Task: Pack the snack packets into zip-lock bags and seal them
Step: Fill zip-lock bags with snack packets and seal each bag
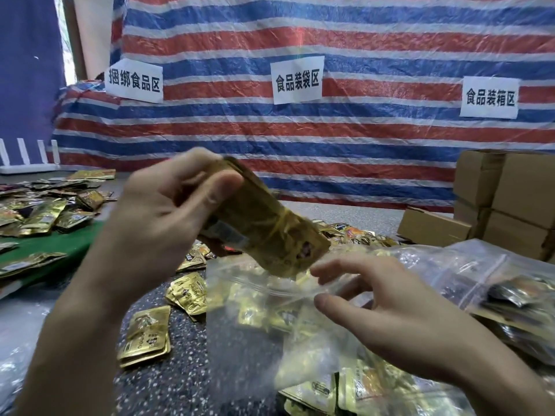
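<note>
Ahead of you, a tarp (pixel 360 34) striped red, blue and white fills the back of the frame as a wall. Three white paper signs (pixel 297 79) with black characters are stuck across it, at left, centre and right. At the upper left hangs a plain blue panel (pixel 27 70) (a bright gap shows beside it). Brown cardboard boxes (pixel 510 199) are stacked at the right edge. Your tabletop (pixel 192 370) is dark and speckled, with a green mat (pixel 60 244) at the left.
</note>
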{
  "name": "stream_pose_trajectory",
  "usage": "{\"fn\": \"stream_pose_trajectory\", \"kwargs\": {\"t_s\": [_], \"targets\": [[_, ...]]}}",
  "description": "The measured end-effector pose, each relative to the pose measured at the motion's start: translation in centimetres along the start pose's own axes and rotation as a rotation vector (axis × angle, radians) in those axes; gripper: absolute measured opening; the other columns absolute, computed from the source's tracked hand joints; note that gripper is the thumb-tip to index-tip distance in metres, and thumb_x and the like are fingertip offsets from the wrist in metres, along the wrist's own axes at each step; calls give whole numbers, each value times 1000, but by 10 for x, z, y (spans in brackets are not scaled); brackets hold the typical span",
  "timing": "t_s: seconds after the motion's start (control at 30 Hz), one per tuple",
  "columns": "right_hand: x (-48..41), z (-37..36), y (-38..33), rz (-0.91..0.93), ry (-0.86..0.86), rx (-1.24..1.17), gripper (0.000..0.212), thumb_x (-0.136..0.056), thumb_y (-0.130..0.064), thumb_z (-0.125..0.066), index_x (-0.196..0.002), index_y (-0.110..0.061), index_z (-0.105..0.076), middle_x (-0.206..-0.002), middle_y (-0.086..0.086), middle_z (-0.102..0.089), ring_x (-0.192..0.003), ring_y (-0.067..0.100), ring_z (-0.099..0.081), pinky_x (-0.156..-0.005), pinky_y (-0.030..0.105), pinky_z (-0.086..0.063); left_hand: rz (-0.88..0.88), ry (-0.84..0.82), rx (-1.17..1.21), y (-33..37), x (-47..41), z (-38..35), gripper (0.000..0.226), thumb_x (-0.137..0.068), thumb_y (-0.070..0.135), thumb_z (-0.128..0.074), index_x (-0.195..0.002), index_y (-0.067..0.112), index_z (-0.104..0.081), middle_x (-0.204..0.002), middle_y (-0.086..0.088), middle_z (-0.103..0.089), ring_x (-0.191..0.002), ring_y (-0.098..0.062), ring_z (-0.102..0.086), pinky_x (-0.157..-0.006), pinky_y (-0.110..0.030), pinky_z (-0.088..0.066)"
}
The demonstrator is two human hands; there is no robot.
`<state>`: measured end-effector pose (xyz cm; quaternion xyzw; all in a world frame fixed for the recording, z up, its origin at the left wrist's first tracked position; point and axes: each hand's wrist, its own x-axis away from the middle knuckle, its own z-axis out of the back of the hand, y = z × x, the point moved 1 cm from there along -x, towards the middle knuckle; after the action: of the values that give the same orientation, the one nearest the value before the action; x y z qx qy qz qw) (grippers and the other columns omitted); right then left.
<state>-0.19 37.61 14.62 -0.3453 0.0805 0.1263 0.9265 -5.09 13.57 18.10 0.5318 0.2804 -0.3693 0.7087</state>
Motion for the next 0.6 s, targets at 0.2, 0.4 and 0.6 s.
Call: {"fn": "stream_pose_trajectory", "kwargs": {"t_s": [0.2, 0.4, 0.6], "targets": [[-2, -1, 3, 20, 108, 27, 46, -85, -50, -61, -130, -42, -57, -118, -26, -58, -97, -7, -59, -92, 30, -51, 2, -134, -244, 2, 2, -10, 27, -90, 51, -56, -91, 26, -67, -78, 3, -67, -71, -14, -64, -54, -25, -50], [0, -2, -4, 221, 176, -81, 39, -84, -30, -71, -122, -38, -68, -102, -22, -67, -90, 4, -67, -73, 28, -57, 9, -340, -431, 0, 4, -25, 29, -84, 59, -53, -93, 37, -69, -76, 16, -67, -71, -6, -62, -60, -31, -51], [-1, 2, -4, 282, 338, -177, 34, -85, -17, -74, -113, -35, -73, -90, -17, -73, -82, 10, -69, -66, 31, -56, 27, -352, -482, 2, 3, -35, 49, -77, 83, -39, -96, 48, -69, -94, 33, -59, -87, 9, -50, -67, -24, -35]]}}
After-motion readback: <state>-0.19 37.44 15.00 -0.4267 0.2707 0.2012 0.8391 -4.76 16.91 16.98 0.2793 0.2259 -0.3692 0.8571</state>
